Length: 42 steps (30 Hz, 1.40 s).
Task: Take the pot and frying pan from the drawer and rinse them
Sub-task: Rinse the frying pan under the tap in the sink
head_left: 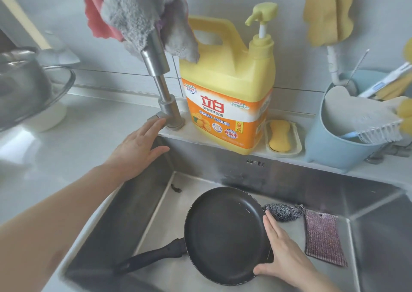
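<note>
stainless sink (312,187), deep and square-cornered, sunk into a pale counter. tall yellow detergent jug (227,95) with pump top, upright on the back ledge just right of the steel faucet (160,73). grey and pink cloths (138,10) draped over the faucet's top. steel pot (20,86) on the counter at far left, well apart from the sink. black frying pan (225,236) inside the sink, tilted, handle toward lower left. left hand (138,146) outstretched, fingers loose and open, fingertips touching the faucet lever, gripping nothing. right hand (281,256) clasped on the pan's right rim, thumb under the edge. purple scrub pad (323,238) and steel wool ball (283,211) on the sink floor just right of the pan.
</note>
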Available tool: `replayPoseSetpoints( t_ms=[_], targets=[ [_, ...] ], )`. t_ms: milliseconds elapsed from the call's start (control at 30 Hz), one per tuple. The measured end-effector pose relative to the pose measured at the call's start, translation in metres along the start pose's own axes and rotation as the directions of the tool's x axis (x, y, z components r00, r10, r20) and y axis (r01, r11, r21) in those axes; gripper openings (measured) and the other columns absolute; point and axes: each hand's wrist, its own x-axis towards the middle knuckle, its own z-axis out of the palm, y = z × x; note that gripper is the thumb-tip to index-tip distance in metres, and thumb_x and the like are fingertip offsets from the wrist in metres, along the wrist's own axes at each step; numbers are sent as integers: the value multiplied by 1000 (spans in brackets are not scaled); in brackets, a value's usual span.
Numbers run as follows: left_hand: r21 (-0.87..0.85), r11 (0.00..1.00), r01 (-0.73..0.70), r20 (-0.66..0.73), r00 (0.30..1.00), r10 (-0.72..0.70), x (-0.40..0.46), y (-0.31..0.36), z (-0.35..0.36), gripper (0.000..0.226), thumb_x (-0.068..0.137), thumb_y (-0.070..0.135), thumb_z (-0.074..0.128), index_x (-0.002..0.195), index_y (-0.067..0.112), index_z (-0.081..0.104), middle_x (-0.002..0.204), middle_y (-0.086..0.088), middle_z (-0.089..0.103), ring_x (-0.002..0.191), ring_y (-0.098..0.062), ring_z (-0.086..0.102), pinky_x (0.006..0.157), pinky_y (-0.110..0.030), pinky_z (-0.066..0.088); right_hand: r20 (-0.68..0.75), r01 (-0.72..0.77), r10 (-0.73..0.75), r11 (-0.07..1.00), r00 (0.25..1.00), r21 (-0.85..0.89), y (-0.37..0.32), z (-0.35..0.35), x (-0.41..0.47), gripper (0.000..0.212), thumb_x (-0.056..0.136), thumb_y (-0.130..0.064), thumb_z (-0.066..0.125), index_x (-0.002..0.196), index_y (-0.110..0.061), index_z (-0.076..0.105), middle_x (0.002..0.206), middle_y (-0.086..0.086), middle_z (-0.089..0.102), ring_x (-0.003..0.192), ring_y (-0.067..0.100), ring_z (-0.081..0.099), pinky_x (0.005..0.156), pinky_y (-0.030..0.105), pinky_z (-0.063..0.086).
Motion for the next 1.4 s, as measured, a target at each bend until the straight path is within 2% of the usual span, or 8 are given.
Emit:
replayPoseSetpoints(
  t_ms=[100,200,533,667,867,1133,1333,1400],
  targets=[
    [-4,1000,17,8,1000,-17,-1,0,-2,63,93,44,49,148,28,22,154,10,25,131,-28,41,108,-39,33,21,-10,11,999,1000,-42,-3,-3,3,139,46,-79,60,149,-24,-16,144,-25,-39,138,2,24,99,26,39],
    [-5,1000,16,11,1000,-16,-2,0,-5,59,94,43,48,147,28,24,153,12,26,129,-26,43,106,-37,34,39,-5,8,998,999,-69,-5,-7,6,137,46,-78,58,149,-24,-15,144,-25,-38,135,-3,28,95,22,40],
    [-28,1000,-10,-52,999,9,0,5,-10,43,96,33,49,137,22,40,144,7,39,116,-27,52,93,-34,39,67,-20,28,994,997,-110,-10,-12,5,139,45,-77,58,149,-21,-16,146,-20,-39,127,-4,38,92,22,41],
    [-52,999,3,-62,998,-6,-1,2,-11,37,97,30,49,132,23,42,140,7,43,114,-26,54,93,-36,40,60,-14,20,994,998,-105,-9,-12,5,139,45,-77,58,149,-22,-16,146,-20,-38,127,-4,38,92,24,41],
    [40,999,-1,2,1000,1,-11,-4,-5,53,97,36,47,145,24,28,151,7,30,121,-29,51,99,-39,41,66,-23,30,994,997,-103,-7,-9,6,139,44,-79,57,149,-23,-16,146,-20,-38,127,-5,38,93,24,39],
    [66,998,13,2,1000,-14,-13,-5,0,64,95,43,45,150,26,16,157,9,18,130,-29,44,105,-39,36,53,-30,36,994,998,-108,-8,-8,6,139,44,-79,56,149,-23,-16,147,-19,-38,124,-3,43,93,25,38],
    [52,998,-35,-123,991,42,-42,6,16,67,93,42,49,150,20,23,158,6,18,142,-18,26,112,-37,31,25,-27,28,998,999,-48,-7,-7,0,141,45,-80,62,149,-24,-16,147,-22,-37,127,7,43,97,28,38],
    [55,998,-41,-76,996,45,-65,14,38,68,92,49,44,149,17,27,158,1,21,144,-18,22,115,-36,25,22,-24,24,1000,999,-10,-5,-5,0,141,46,-80,64,149,-25,-16,145,-24,-38,126,8,44,97,28,40]
  ],
)
